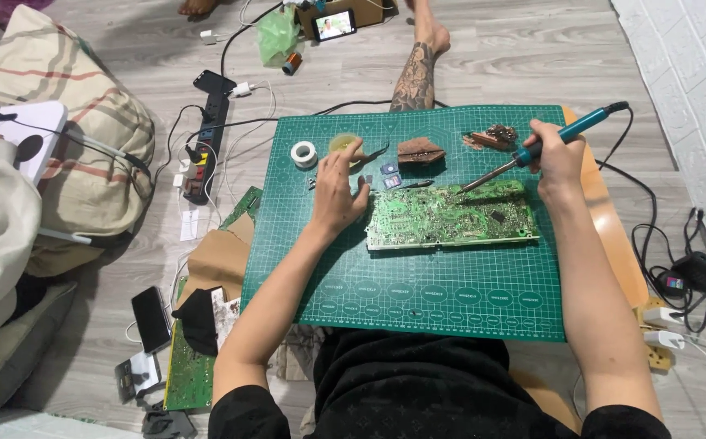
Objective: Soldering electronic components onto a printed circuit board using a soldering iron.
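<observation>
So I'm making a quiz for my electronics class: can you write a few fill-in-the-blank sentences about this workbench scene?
1. The right hand holds a teal-handled soldering iron whose tip meets the top edge of the green ____ board.
2. The board lies on a green gridded cutting ____.
3. The left hand rests by the board's ____ end.
4. The small white roll of tape lies on the mat, ____ of the left hand's fingers.

Missing words: circuit; mat; left; left
</observation>
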